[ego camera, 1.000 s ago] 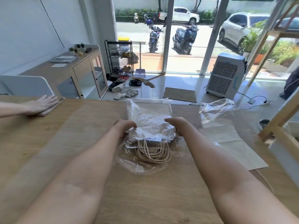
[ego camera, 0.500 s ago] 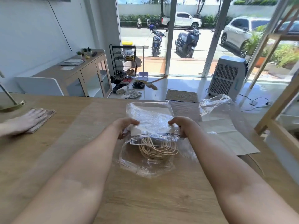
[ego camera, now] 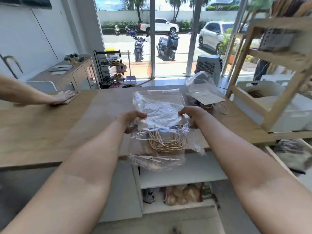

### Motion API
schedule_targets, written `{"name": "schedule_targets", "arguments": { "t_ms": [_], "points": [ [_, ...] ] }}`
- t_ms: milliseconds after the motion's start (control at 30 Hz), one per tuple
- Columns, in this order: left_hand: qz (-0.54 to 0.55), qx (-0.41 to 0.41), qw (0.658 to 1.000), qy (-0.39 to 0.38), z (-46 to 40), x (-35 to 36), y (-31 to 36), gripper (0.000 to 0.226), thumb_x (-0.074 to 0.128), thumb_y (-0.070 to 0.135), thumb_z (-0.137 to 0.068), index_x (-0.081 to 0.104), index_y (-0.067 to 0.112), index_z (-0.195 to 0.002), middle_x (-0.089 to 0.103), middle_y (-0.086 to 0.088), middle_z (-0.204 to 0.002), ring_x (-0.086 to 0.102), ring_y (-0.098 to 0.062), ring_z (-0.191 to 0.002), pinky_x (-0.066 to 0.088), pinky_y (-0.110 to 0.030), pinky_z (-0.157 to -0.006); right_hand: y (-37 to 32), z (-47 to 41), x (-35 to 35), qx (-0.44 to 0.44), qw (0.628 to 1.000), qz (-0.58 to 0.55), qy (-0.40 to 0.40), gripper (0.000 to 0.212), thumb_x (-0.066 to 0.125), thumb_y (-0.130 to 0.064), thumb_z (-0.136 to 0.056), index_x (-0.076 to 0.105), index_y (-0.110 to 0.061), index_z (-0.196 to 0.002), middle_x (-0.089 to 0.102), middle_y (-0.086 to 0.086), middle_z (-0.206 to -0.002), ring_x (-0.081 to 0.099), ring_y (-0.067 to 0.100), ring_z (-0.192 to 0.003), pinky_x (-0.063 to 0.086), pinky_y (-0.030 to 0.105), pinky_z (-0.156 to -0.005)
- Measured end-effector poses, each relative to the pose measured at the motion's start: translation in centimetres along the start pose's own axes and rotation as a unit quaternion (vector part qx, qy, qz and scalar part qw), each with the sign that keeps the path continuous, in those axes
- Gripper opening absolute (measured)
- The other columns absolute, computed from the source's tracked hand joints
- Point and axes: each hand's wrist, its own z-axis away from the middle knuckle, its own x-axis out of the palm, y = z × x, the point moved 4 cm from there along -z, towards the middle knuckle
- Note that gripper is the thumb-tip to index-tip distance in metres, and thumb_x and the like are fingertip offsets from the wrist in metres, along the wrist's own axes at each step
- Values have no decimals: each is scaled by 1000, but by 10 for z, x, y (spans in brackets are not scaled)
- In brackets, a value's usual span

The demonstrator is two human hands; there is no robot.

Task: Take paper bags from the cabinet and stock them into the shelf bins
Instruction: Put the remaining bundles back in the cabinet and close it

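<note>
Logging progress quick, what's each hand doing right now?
Left hand: closed on the left edge of the plastic-wrapped pack of paper bags.
Right hand: closed on the pack's right edge.

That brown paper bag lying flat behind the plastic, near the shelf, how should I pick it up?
Judging by its pose, take the flat brown paper bag by its looped twine handles, coming from the near side, the table's front edge. The handles stick out toward you, free of the crumpled clear plastic wrap piled on the bag's far part. A flat body offers less grip.
</note>
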Motion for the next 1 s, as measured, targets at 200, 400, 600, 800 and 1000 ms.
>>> {"name": "schedule_targets", "arguments": {
  "t_ms": [200,400,600,800,1000],
  "points": [
    [-51,21,996,-64,38,48,-25,14,59,16,-94,52,9,-86,54,0,-42,42,-5,-18,31,-9,-25,77,91,-31,58,989,-124,47,25,49,-21,-98,47,-3,-114,46,9,-92,45,21,-88,35,26,-64],
    [-113,-14,978,-175,31,127,-58,41,81,31,-70,58,10,-97,52,-4,-71,50,-13,-36,42,-20,-38,175,154,-71,164,969,-167,73,28,54,-20,-93,44,-10,-70,42,4,-69,51,18,-46,35,24,-56],
    [-127,-17,964,-234,39,198,-104,47,83,28,-68,63,13,-108,66,-6,-90,59,-21,-67,51,-32,-70,259,195,-97,227,941,-229,102,28,56,-21,-92,50,-9,-67,49,3,-69,54,17,-52,46,22,-47],
    [-147,-50,964,-215,33,225,-183,70,86,31,-58,62,11,-120,69,-12,-116,67,-32,-100,55,-45,-92,347,194,-63,266,906,-320,77,22,54,-17,-94,54,-5,-75,55,5,-75,55,20,-66,47,31,-63],
    [-148,-115,968,-164,14,227,-242,33,78,32,-75,62,12,-95,64,-9,-80,56,-23,-61,45,-27,-55,399,152,-34,302,889,-343,30,23,55,-18,-94,56,-5,-75,61,5,-72,63,19,-56,54,30,-51]
  ]
}}
